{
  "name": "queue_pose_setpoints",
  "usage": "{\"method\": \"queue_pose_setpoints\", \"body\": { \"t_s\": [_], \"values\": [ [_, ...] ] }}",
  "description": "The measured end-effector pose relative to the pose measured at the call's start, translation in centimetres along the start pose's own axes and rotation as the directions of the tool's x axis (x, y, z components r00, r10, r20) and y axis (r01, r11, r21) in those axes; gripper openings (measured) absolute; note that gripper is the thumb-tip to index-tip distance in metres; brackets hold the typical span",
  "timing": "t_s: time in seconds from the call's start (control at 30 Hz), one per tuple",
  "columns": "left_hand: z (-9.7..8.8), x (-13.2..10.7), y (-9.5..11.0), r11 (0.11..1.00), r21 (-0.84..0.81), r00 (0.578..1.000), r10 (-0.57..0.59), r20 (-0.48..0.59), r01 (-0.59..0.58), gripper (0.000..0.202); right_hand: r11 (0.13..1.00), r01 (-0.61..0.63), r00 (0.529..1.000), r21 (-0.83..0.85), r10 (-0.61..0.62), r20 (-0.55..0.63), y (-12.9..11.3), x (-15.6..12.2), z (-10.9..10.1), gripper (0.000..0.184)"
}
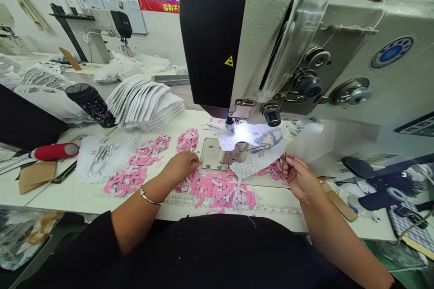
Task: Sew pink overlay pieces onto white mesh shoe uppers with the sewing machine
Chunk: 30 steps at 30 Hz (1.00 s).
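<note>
Head view: I saw the white mesh fabric piece [252,146] lying under the presser foot [231,123] of the sewing machine [212,40], between my two hands, which were well apart. My right hand [298,177] pinched the fabric's right edge between fingers and thumb, while my left hand [181,167] lay on the pink trimmings [217,188] heaped near the worktop's [50,201] front edge, though I couldn't tell whether it gripped any. A stack of white fabric pieces [144,104] sat toward the worktop's far edge, left of the machine.
</note>
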State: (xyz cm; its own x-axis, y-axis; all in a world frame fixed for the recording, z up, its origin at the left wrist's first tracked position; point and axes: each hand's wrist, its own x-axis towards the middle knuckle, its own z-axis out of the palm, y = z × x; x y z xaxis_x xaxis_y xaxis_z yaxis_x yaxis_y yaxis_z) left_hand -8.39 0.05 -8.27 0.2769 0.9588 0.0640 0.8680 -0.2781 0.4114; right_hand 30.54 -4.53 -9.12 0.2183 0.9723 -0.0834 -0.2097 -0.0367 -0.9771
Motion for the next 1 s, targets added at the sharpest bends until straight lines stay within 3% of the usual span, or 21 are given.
{"method": "queue_pose_setpoints", "body": {
  "t_s": [0.1, 0.17, 0.2, 0.27, 0.33, 0.37, 0.43, 0.5, 0.57, 0.63, 0.7, 0.77, 0.9, 1.0],
  "values": [
    [-1.5, -0.9, 1.6, 0.999, -0.038, 0.995, 0.035, -0.094, -0.039, 0.026, 0.99, 0.095, 0.994, -0.101, -0.101, -0.05, -1.2, -1.7, 0.8, 0.016],
    [-2.4, -1.8, 3.5, 0.99, -0.112, 0.995, 0.085, -0.055, -0.09, 0.027, 0.959, 0.177, 0.984, -0.221, -0.181, 0.005, -2.5, -3.4, 2.5, 0.013],
    [-2.8, -2.3, 4.6, 0.982, -0.154, 0.993, 0.114, 0.029, -0.108, 0.027, 0.863, 0.306, 0.951, -0.401, -0.261, 0.163, -3.2, -4.3, 3.7, 0.013],
    [-3.5, -3.2, 6.8, 0.952, -0.211, 0.964, 0.249, 0.098, -0.224, 0.021, 0.638, 0.541, 0.816, -0.548, -0.241, 0.526, -4.5, -5.8, 6.6, 0.016],
    [-4.1, -3.9, 8.7, 0.9, -0.276, 0.929, 0.365, 0.06, -0.336, 0.016, 0.47, 0.677, 0.691, -0.566, -0.141, 0.709, -5.3, -6.6, 9.4, 0.02],
    [-4.4, -4.1, 9.3, 0.878, -0.314, 0.921, 0.389, 0.025, -0.362, 0.014, 0.402, 0.714, 0.663, -0.573, -0.123, 0.739, -5.4, -6.7, 10.5, 0.018],
    [-4.7, -4.2, 10.0, 0.847, -0.419, 0.935, 0.354, -0.016, -0.328, 0.009, 0.344, 0.743, 0.641, -0.574, -0.117, 0.759, -5.4, -6.6, 12.1, 0.019],
    [-4.7, -4.3, 10.1, 0.777, -0.603, 0.973, 0.231, 0.007, -0.18, 0.008, 0.396, 0.726, 0.652, -0.562, -0.138, 0.746, -5.1, -6.3, 12.9, 0.022],
    [-4.3, -4.3, 9.9, 0.583, -0.813, 0.989, 0.122, 0.078, -0.008, 0.016, 0.498, 0.69, 0.679, -0.526, -0.195, 0.708, -4.8, -6.0, 13.2, 0.024],
    [-3.8, -4.1, 9.6, 0.358, -0.928, 0.986, 0.084, 0.145, 0.106, 0.021, 0.565, 0.668, 0.704, -0.484, -0.268, 0.658, -4.7, -5.9, 13.4, 0.025],
    [-3.7, -3.6, 9.4, 0.273, -0.954, 0.986, 0.078, 0.15, 0.124, 0.02, 0.561, 0.685, 0.697, -0.464, -0.321, 0.641, -4.8, -5.7, 13.6, 0.024],
    [-4.5, -2.8, 9.3, 0.313, -0.947, 0.996, 0.028, 0.081, 0.068, 0.018, 0.464, 0.765, 0.634, -0.447, -0.418, 0.651, -5.1, -5.2, 13.5, 0.021],
    [-6.8, -0.1, 9.4, 0.454, -0.89, 0.993, -0.088, -0.078, -0.03, 0.019, 0.111, 0.859, 0.423, -0.5, -0.703, 0.571, -5.5, -3.3, 13.1, 0.015],
    [-7.2, 1.9, 9.8, 0.452, -0.892, 0.993, -0.1, -0.064, -0.012, 0.024, -0.019, 0.827, 0.386, -0.562, -0.708, 0.592, -5.0, -1.8, 13.0, 0.023]
  ]
}}
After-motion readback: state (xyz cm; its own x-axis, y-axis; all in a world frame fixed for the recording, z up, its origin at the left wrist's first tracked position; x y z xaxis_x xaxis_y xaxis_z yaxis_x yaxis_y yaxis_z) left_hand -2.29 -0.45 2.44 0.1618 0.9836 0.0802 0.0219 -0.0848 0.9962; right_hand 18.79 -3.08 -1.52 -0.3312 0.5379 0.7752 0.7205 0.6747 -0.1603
